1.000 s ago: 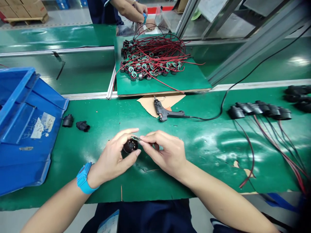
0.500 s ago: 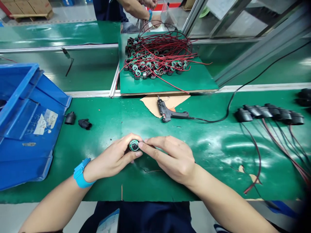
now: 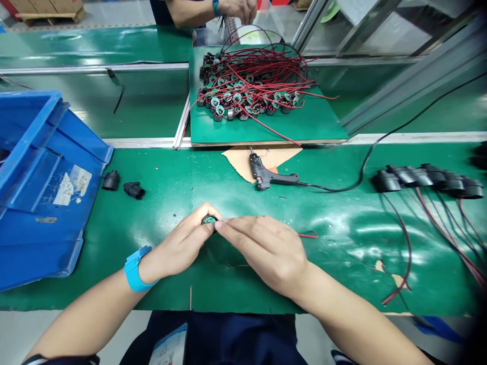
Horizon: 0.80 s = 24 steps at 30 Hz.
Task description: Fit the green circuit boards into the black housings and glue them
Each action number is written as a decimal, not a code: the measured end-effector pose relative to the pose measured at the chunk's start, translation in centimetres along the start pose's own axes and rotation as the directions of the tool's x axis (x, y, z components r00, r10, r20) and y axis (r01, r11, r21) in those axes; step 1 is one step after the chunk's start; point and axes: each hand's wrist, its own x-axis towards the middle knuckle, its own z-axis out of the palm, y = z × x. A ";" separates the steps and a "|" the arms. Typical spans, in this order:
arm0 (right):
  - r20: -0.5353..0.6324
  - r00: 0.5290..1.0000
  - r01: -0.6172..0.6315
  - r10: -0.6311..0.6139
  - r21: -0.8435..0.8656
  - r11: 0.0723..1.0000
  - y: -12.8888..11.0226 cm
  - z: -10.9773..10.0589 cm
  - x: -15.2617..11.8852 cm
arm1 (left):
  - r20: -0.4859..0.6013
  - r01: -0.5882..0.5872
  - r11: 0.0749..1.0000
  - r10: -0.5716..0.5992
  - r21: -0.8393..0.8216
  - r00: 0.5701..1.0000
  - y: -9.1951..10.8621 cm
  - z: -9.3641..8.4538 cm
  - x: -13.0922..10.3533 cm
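My left hand [image 3: 186,241] is closed around a small round part with a green circuit board [image 3: 209,220] facing up; most of its body is hidden by the fingers. My right hand [image 3: 268,248] has its thumb and fingers pinched together at the right edge of that part. What the pinch grips is hidden behind the fingertips. A red wire [image 3: 309,235] sticks out to the right from behind my right hand. Beyond my hands lies a black glue gun [image 3: 268,175] on a piece of cardboard [image 3: 238,159].
A blue bin [image 3: 41,203] stands at left, with two black sockets [image 3: 111,180] beside it. Several black housings with wires [image 3: 422,176] sit at right. On a raised green board [image 3: 266,129] are piled circuit parts with red wires [image 3: 262,76]. Across the bench, a co-worker's hands [image 3: 239,9] are busy.
The circuit board has tipped and shows less of its face. My right fingers have drawn together at its edge. The red wire now shows beyond my right hand. The co-worker's hands have shifted.
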 end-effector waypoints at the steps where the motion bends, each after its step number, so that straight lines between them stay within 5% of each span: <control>1: -0.009 0.997 -0.073 0.074 0.074 0.995 0.0 0.1 0.0 | -0.008 -0.008 1.000 0.008 -0.010 1.000 0.0 0.0 0.0; 4: -0.010 0.973 -0.223 0.230 0.209 0.952 -0.3 0.2 -0.1 | -0.028 -0.030 1.000 0.030 0.004 0.999 0.1 0.1 -0.1; 7: -0.008 0.974 -0.218 0.225 0.215 0.952 -0.6 0.4 -0.1 | -0.068 -0.041 0.997 0.046 0.072 0.997 0.5 0.4 -0.1; 12: 0.066 0.996 -0.048 0.058 -0.142 0.989 -1.3 0.7 -0.3 | -0.110 -0.129 0.974 0.152 0.188 0.982 0.7 1.4 0.0; 17: 0.189 0.981 0.035 0.036 -0.357 0.933 -2.8 -0.6 -0.3 | 0.132 -0.247 0.909 0.214 0.336 0.968 0.5 0.9 -0.4; 19: 0.183 0.977 -0.025 0.112 -0.424 0.905 -2.1 -1.6 -0.8 | 0.177 -0.285 0.821 0.225 0.496 0.958 0.5 -0.9 -0.7; 20: 0.155 0.972 -0.085 0.179 -0.478 0.874 -1.2 -2.2 -1.4 | 0.116 -0.274 0.734 0.260 0.621 0.959 0.4 -2.2 -0.7; 24: -0.119 0.872 -0.408 0.475 -0.711 0.572 5.7 -6.0 -6.0 | -0.225 0.110 0.301 0.381 0.947 0.897 -0.8 -9.1 -1.2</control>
